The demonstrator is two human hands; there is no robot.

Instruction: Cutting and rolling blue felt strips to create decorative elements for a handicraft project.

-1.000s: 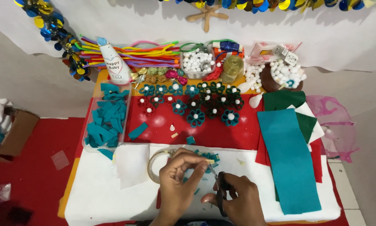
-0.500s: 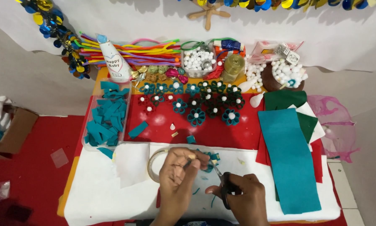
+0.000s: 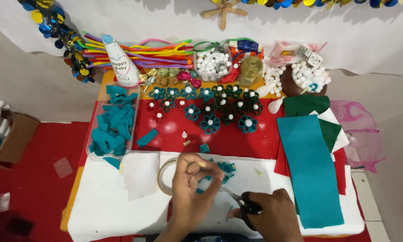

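- The scene was bright and evenly lit from above.
- Soft, short shadows fell under the hands (image 3: 197, 188) and along the white wall (image 3: 300, 36).
- Small glare spots showed on the red tabletop (image 3: 170, 127).
- The hands were slightly blurred; the edges bent slightly outward.

A home craft corner is shown, set up as a handicraft workspace. A low desk (image 3: 98, 210) is covered in white and red felt and loaded with a tray of teal felt scraps (image 3: 113, 127), finished felt flowers (image 3: 210, 110), pipe cleaners (image 3: 143, 54) and a tub of white pom-poms (image 3: 212, 60). Sequin garlands (image 3: 62, 36) are hung on the draped wall.
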